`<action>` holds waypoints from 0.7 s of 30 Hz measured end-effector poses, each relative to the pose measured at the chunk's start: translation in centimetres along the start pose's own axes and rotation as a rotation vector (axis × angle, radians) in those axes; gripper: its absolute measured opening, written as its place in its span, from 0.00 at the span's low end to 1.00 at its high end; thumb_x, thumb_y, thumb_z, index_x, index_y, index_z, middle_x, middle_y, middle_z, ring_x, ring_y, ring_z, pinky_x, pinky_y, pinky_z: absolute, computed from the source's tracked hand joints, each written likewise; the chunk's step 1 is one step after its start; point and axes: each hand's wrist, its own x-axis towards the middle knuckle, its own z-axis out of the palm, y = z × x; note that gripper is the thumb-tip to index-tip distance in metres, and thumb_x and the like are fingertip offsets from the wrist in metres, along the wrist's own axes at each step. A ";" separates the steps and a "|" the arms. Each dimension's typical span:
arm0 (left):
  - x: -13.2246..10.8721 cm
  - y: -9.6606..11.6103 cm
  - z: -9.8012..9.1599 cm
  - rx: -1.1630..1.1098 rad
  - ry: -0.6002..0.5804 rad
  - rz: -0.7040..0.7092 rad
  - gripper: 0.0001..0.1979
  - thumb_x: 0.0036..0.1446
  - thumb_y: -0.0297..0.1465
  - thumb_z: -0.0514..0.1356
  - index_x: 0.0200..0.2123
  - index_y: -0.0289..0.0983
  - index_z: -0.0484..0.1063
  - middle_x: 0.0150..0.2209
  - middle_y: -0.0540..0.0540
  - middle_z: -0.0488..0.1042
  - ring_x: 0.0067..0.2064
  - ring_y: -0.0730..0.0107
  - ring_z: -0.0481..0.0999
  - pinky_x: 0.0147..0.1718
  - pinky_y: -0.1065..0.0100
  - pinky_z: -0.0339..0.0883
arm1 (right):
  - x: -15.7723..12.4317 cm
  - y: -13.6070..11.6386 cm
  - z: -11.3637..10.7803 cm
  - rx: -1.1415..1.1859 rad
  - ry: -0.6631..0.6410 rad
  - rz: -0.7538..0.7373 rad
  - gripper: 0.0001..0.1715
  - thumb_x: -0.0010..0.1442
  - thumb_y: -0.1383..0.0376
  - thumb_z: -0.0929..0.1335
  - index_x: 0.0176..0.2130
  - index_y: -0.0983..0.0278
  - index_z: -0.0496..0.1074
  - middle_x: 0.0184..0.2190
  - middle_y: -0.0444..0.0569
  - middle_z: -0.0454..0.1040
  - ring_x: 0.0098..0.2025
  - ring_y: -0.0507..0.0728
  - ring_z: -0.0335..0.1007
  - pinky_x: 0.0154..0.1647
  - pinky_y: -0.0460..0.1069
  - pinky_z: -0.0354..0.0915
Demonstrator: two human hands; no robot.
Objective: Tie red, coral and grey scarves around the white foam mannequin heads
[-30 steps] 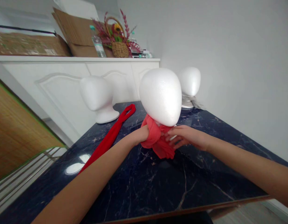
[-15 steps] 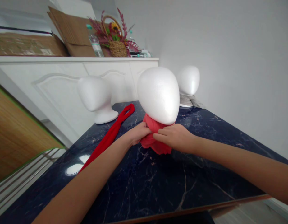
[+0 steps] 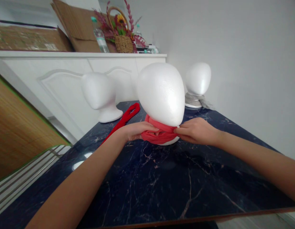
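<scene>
A white foam mannequin head (image 3: 161, 92) stands on the table with a coral-red scarf (image 3: 159, 138) wrapped around its neck. At the left of the neck, my left hand (image 3: 140, 129) is closed on the scarf, thumb over the cloth and some fingers hidden in its folds. My right hand (image 3: 197, 131) pinches the scarf's edge at the right side of the neck. Part of the head's white base shows below the cloth. A bright red scarf (image 3: 125, 118) lies stretched out on the table to the left, partly behind my left forearm.
Two more foam heads stand farther back: a bare one (image 3: 99, 92) at left, and one (image 3: 198, 78) at right with a grey scarf (image 3: 193, 100) round its neck. The dark marbled table (image 3: 147, 190) meets a white cabinet (image 3: 66, 79) bearing boxes, a bottle and a flower basket (image 3: 123, 44).
The right hand has moved right, drawing the coral scarf sideways. The bunched cloth that hung in front is now flatter around the neck, and the white base shows. The view has shifted slightly.
</scene>
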 end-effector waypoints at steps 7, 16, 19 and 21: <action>0.0 0.9 -1.4 0.198 -0.049 -0.058 0.15 0.44 0.40 0.73 0.25 0.34 0.79 0.26 0.47 0.77 0.29 0.73 0.71 0.31 0.72 0.64 | 0.2 0.8 0.8 0.047 0.069 -0.046 0.11 0.66 0.63 0.61 0.38 0.63 0.72 0.27 0.46 0.72 0.27 0.54 0.63 0.28 0.50 0.47; -1.7 -0.6 0.2 -0.022 -0.038 0.056 0.15 0.49 0.36 0.72 0.41 0.39 0.81 0.42 0.48 0.81 0.42 0.72 0.77 0.47 0.71 0.68 | 0.5 -1.9 2.5 0.593 0.296 0.421 0.13 0.64 0.62 0.67 0.29 0.63 0.62 0.28 0.44 0.66 0.30 0.51 0.62 0.31 0.46 0.56; -1.9 -0.6 0.1 -0.043 0.002 0.038 0.15 0.49 0.37 0.71 0.40 0.38 0.81 0.39 0.47 0.81 0.38 0.71 0.78 0.40 0.72 0.70 | 0.6 -2.7 3.2 0.886 0.353 0.575 0.12 0.59 0.65 0.68 0.29 0.62 0.60 0.27 0.42 0.65 0.30 0.52 0.62 0.32 0.46 0.59; -2.0 -0.4 -0.3 -0.032 0.029 0.027 0.12 0.48 0.36 0.71 0.36 0.37 0.81 0.34 0.47 0.81 0.34 0.71 0.77 0.35 0.73 0.70 | 0.7 -2.7 4.0 1.100 0.410 0.692 0.13 0.54 0.64 0.70 0.32 0.60 0.58 0.30 0.42 0.67 0.31 0.53 0.65 0.33 0.47 0.63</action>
